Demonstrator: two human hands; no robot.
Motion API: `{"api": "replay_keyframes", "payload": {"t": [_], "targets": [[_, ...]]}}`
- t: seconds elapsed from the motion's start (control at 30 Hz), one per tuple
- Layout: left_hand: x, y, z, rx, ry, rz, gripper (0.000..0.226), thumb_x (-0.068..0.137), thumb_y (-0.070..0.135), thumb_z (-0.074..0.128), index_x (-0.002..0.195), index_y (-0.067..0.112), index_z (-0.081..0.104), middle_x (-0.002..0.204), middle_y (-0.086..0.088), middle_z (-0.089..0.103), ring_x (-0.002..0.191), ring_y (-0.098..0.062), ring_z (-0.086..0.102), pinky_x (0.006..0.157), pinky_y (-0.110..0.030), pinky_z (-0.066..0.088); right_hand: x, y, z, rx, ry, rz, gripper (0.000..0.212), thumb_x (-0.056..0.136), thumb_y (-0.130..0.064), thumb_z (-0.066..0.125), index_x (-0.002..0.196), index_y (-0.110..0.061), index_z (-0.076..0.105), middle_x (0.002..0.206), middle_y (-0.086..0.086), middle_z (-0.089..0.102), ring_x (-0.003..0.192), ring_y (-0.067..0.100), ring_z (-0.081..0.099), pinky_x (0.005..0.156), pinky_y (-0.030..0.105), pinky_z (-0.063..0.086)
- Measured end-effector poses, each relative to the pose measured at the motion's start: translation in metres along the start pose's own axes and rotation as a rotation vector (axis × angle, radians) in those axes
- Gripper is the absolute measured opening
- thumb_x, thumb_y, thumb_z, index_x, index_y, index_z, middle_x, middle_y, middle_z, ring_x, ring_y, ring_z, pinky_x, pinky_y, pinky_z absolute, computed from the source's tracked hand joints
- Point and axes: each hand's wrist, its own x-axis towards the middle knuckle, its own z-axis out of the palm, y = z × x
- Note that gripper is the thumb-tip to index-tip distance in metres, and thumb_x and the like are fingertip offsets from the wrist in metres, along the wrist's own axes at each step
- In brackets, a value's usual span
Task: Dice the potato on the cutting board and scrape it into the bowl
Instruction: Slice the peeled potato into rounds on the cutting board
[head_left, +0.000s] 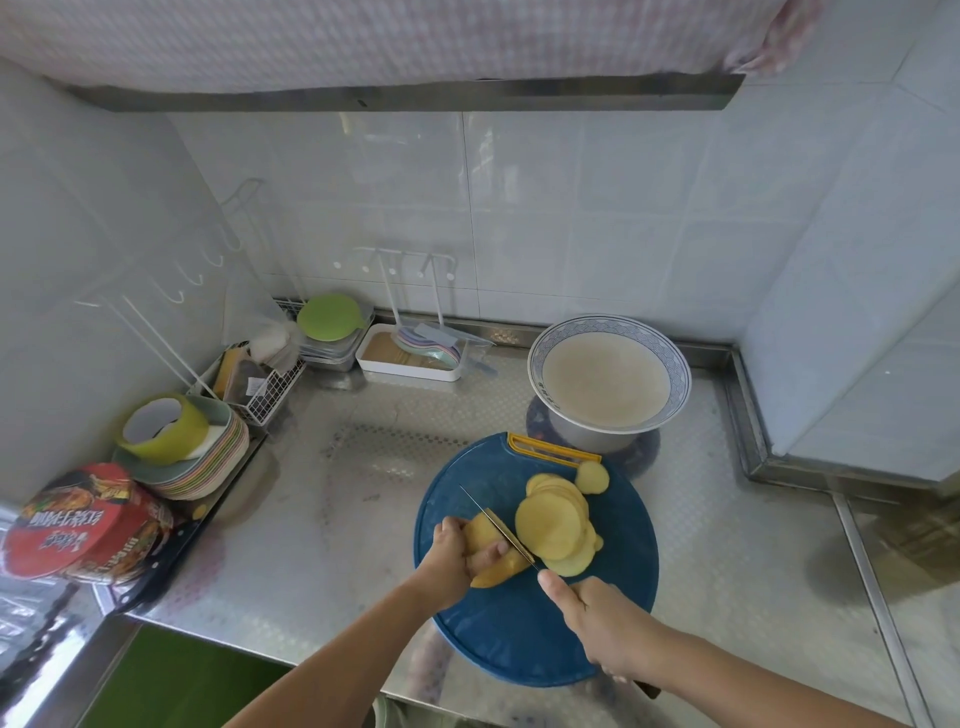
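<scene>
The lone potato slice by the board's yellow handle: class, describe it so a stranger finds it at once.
Start at the round blue cutting board on the steel counter; find the yellow handle at its far edge. Just beneath the handle's right end lies one small slice. Unlike the overlapping slices fanned beside it, it lies singly.

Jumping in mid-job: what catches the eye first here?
The blue cutting board at front centre, where the left hand holds a potato piece and the right hand presses a knife into it, yellow slices fanned beside the blade. Behind the board stands a patterned bowl of cloudy liquid.
</scene>
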Motion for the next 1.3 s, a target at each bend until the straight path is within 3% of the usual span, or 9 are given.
{"api": "replay_keyframes", "payload": {"t": [0.23,0.33,0.43,0.57,0.63,0.73,0.83,1.03,1.3], "targets": [[-0.009,0.003,-0.006,0.185,0.031,0.111,0.06,0.09,0.04,0.061,0.13,0.005,0.034,0.132,-0.015,0.045,0.074,0.038,0.033,0.066,-0.001,0.037,0.007,0.001,-0.003,0.051,-0.04,0.025,0.058,0.098,-0.065,0.021,0.068,-0.016,0.031,0.056,-0.003,0.033,0.031,0.003,0.032,0.04,0.017,0.028],[-0.011,0.005,-0.007,0.127,0.011,0.049,0.06,0.09,0.04,0.061,0.131,0.005,0.034,0.133,-0.015,0.044,0.072,0.022,0.045,0.067,-0.001,0.035,0.009,-0.001,-0.004,0.073,-0.054,0.027,0.057,0.098,-0.065,0.02,0.07,-0.017,0.03,0.056,-0.003,0.031,0.031,0.003,0.029,0.038,0.017,0.029],[-0.01,0.004,-0.006,0.117,-0.014,0.009,0.06,0.091,0.039,0.06,0.131,0.004,0.034,0.131,-0.014,0.044,0.079,0.011,0.035,0.07,-0.003,0.034,0.012,0.0,-0.002,0.077,-0.043,0.02,0.057,0.097,-0.066,0.021,0.07,-0.017,0.031,0.055,-0.003,0.031,0.031,0.003,0.029,0.039,0.019,0.031],[-0.006,0.004,-0.003,0.118,-0.088,-0.046,0.033,0.098,0.015,0.053,0.124,0.01,0.033,0.116,0.002,0.042,0.079,0.008,0.042,0.07,-0.006,0.04,0.013,0.001,-0.001,0.074,-0.036,0.018,0.059,0.095,-0.07,0.019,0.07,-0.018,0.032,0.055,-0.002,0.034,0.039,0.009,0.033,0.041,0.023,0.035],[-0.007,0.011,-0.003,0.157,-0.114,-0.095,0.029,0.097,0.005,0.051,0.119,0.014,0.032,0.117,0.005,0.042,0.088,0.003,0.049,0.079,-0.007,0.041,0.013,0.0,-0.002,0.063,-0.046,0.022,0.059,0.095,-0.069,0.018,0.07,-0.018,0.033,0.056,-0.001,0.035,0.042,0.011,0.034,0.043,0.023,0.037],[-0.014,0.018,-0.006,0.026,-0.092,-0.145,0.038,0.093,0.019,0.06,0.122,0.013,0.035,0.136,-0.005,0.037,0.119,-0.02,0.049,0.102,-0.025,0.04,0.015,-0.004,-0.002,0.082,-0.054,0.027,0.059,0.095,-0.069,0.018,0.074,-0.017,0.035,0.059,0.0,0.035,0.044,0.012,0.033,0.041,0.021,0.035],[-0.02,0.019,-0.009,0.101,-0.048,-0.116,0.059,0.09,0.037,0.061,0.132,0.003,0.035,0.134,-0.013,0.043,0.123,-0.028,0.047,0.099,-0.03,0.04,0.016,-0.007,-0.001,0.095,-0.055,0.023,0.058,0.096,-0.068,0.017,0.078,-0.017,0.037,0.061,-0.001,0.036,0.045,0.01,0.033,0.039,0.019,0.033],[-0.024,0.024,-0.013,0.07,-0.054,-0.094,0.059,0.09,0.039,0.061,0.132,0.004,0.037,0.134,-0.015,0.046,0.122,-0.027,0.048,0.099,-0.031,0.041,0.019,0.0,0.006,0.136,-0.038,0.029,0.06,0.094,-0.071,0.02,0.073,-0.017,0.035,0.061,-0.001,0.033,0.043,0.01,0.03,0.038,0.021,0.031],[-0.026,0.024,-0.016,0.047,-0.081,-0.084,0.06,0.09,0.037,0.062,0.131,0.001,0.035,0.134,-0.018,0.045,0.122,-0.03,0.049,0.1,-0.032,0.042,0.009,0.022,0.011,0.037,-0.005,-0.015,0.058,0.097,-0.063,0.017,0.065,-0.018,0.035,0.06,-0.005,0.037,0.052,0.007,0.036,0.063,0.023,0.037]]}}
